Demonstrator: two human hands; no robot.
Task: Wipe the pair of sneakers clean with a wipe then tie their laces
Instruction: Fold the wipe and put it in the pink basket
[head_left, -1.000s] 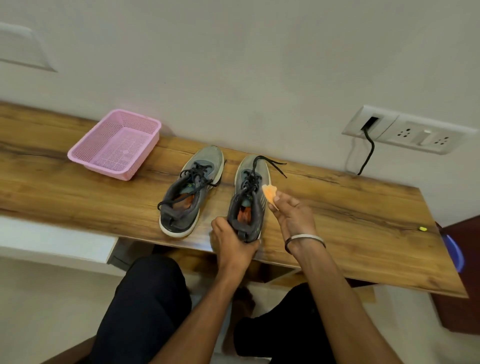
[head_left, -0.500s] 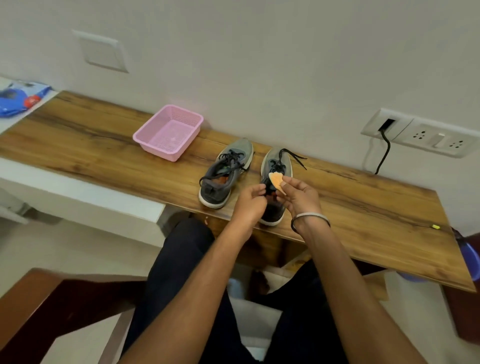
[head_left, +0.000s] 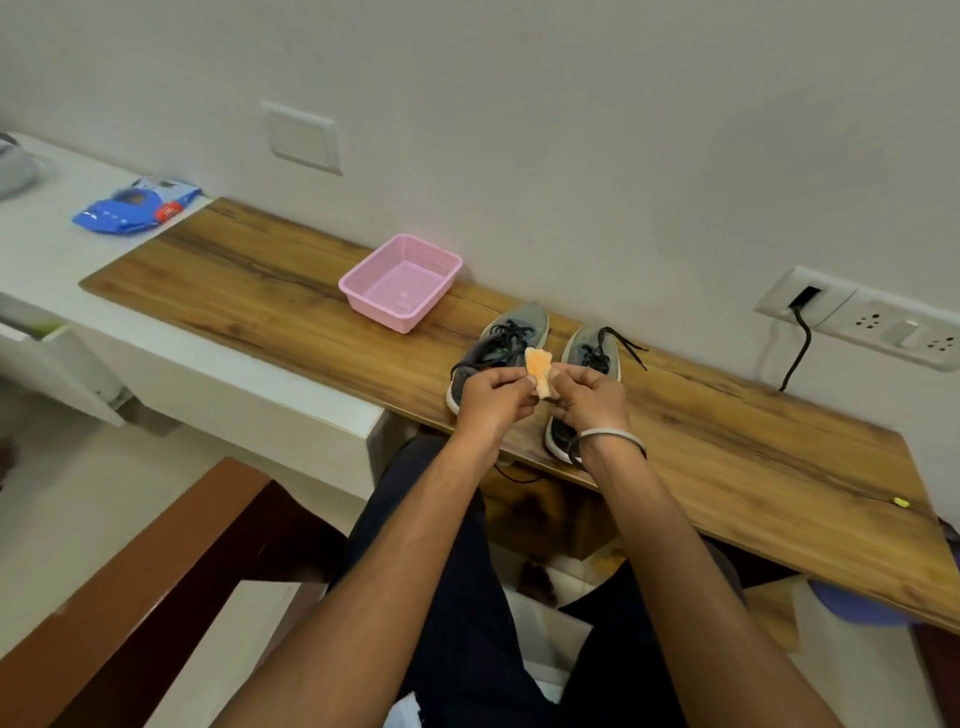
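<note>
Fingers (head_left: 511, 382) of the left hand (head_left: 491, 400) and those of the right hand (head_left: 589, 397) pinch one small orange wipe (head_left: 539, 370) between them, both hands curled narrow around it. Soft and crumpled, the wipe stands roughly upright, its ragged top poking above the fingertips. Just beyond and beneath the fingers, two grey mesh sneakers sit side by side on the wood-grain tabletop (head_left: 260, 291), long axes running away from the person, toes toward the wall. Beyond the left fingers is the left sneaker (head_left: 511, 332); beyond the right fingers is the right sneaker (head_left: 592, 348), its black laces (head_left: 621, 340) loose and trailing rightward. Farther left of the fingers rests a rectangular pink plastic basket (head_left: 402, 280) with perforated walls. Far left lies a glossy blue packet (head_left: 135, 208); its red label is too small to read. A thin metal bangle (head_left: 613, 436) circles the right wrist.
</note>
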